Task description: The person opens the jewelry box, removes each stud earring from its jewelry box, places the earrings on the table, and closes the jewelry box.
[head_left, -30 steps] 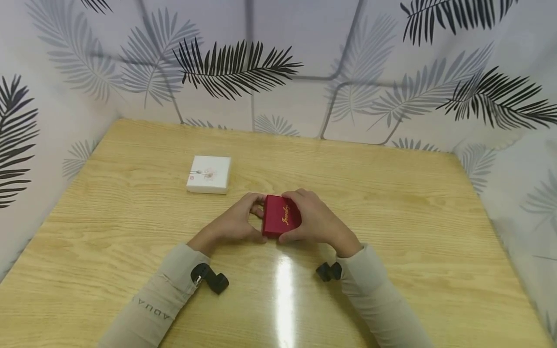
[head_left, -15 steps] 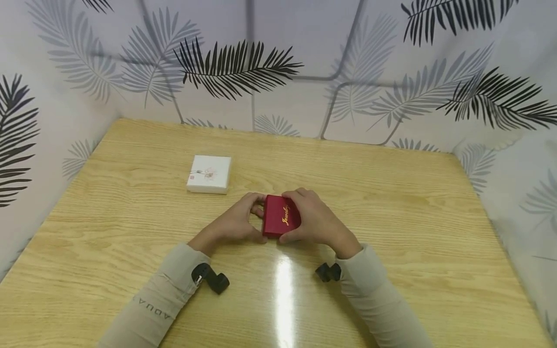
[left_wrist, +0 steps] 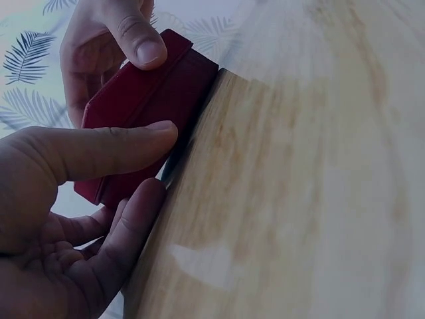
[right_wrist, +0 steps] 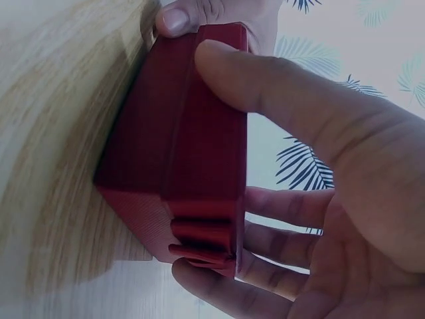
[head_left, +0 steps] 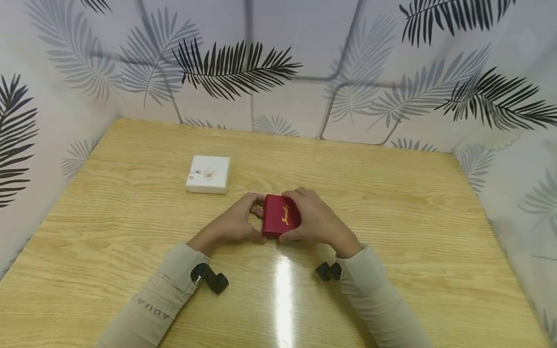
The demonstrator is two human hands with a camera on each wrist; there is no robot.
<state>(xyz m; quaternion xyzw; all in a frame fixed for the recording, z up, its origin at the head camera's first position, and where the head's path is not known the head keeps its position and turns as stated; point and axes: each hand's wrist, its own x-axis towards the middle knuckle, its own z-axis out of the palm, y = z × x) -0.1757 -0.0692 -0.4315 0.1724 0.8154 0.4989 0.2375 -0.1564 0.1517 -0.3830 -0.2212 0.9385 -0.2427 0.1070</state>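
- Small red rectangular lidded box (head_left: 274, 215): near the middle of the pale wood-grain surface (head_left: 391, 203), top face up, between the two hands. Base sits down at the surface; lid on, seam visible along the side in both wrist views.
- Gold script lettering (head_left: 285, 215) on the lid, reads "Jewelry", partly covered at one end by the right hand.
- Glossy red ribbon bow (right_wrist: 202, 239) on the box's right-hand end; seen in the right wrist view only.
- Left hand (head_left: 237, 220): holding the box at its left end. Thumb laid along the near side, on the part below the seam; other fingers bent at the left end and far side.
- Right hand (head_left: 315, 217): holding the box at its right end. Thumb on the near side of the lid, above the seam; fingers reach round to the far side and the bow end.
- White square box (head_left: 209, 173), pale floral print on top: on the surface, beyond the left hand and to its left, well apart from the red one.
- Light beige sleeves (head_left: 174, 290) on both arms; small black wrist device (head_left: 210, 278) at the left cuff, similar one at the right.
- White-grey backdrop (head_left: 287, 29) with black and grey leaf prints behind the surface.
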